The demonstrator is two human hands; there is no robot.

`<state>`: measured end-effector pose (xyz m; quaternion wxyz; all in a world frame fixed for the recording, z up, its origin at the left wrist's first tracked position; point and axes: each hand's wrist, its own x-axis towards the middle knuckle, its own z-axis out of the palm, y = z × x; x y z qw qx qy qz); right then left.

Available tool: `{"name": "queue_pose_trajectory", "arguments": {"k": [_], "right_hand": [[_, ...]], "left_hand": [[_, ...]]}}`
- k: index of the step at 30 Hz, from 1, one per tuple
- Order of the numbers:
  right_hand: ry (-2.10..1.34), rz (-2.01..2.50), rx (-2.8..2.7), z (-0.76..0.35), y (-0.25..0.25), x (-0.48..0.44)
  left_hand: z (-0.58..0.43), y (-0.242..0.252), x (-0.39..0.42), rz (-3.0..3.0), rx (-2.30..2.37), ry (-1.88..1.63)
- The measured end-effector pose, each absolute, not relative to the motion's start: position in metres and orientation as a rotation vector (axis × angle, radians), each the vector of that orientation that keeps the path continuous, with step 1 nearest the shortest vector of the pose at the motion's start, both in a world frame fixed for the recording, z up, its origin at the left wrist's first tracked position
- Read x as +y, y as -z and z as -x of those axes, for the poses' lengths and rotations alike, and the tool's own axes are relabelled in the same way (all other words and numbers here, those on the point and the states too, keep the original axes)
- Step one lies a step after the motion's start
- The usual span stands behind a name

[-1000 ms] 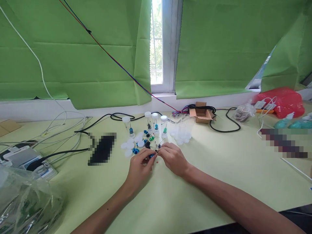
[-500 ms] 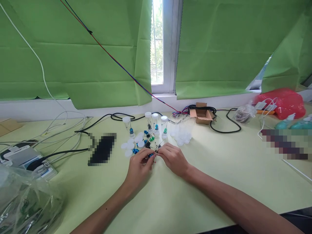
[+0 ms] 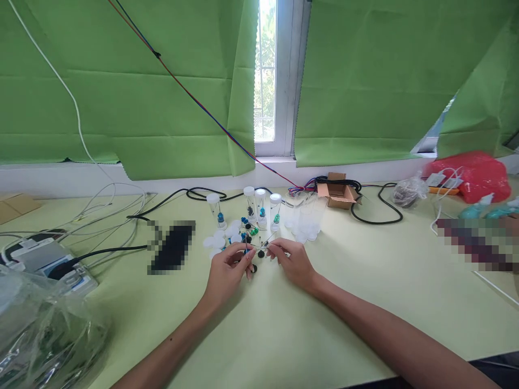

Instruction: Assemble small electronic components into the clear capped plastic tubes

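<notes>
My left hand (image 3: 229, 267) is closed in a pinch on a small electronic component with thin wire leads (image 3: 247, 254); its body is mostly hidden by the fingers. Just across from it, my right hand (image 3: 294, 265) pinches a thin wire lead (image 3: 263, 247) that stretches into the gap between the hands. Below that gap lie a round black component (image 3: 261, 254) and another black one (image 3: 254, 268) beside the left fingertips. Blue, green and black components (image 3: 254, 231) are heaped just beyond the hands.
Capped clear tubes (image 3: 275, 213) holding small parts stand behind the heap. White caps (image 3: 219, 235) lie to its left, uncapped tubes (image 3: 312, 216) to its right. A small cardboard box (image 3: 340, 197), black cables (image 3: 375, 221), a pixelated dark object (image 3: 172, 247) and a plastic bag (image 3: 44, 335) surround the area.
The hands have drawn slightly apart, and the thin lead now shows between them. Black components by the fingertips have come into sight. The view has shifted a little.
</notes>
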<state>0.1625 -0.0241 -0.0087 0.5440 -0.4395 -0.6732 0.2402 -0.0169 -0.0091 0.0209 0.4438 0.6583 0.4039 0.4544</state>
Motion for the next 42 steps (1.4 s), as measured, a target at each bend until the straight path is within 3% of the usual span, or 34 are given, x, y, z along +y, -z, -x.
{"name": "queue_pose_trajectory", "arguments": {"k": [9,27,42], "right_hand": [[-0.689,1.027,-1.618,-0.161,0.011,-0.025],[-1.421,0.938,-1.187,-0.155,0.009,-0.024],[-1.585,0.854,-1.074,-0.156,0.009,-0.022]], "left_hand": [[0.017,-0.018,-0.01,-1.645,0.976,-1.114],[0.018,-0.009,-0.009,-1.818,0.949,-1.149],[0.019,-0.005,-0.008,-1.771,0.958,-1.15]]}}
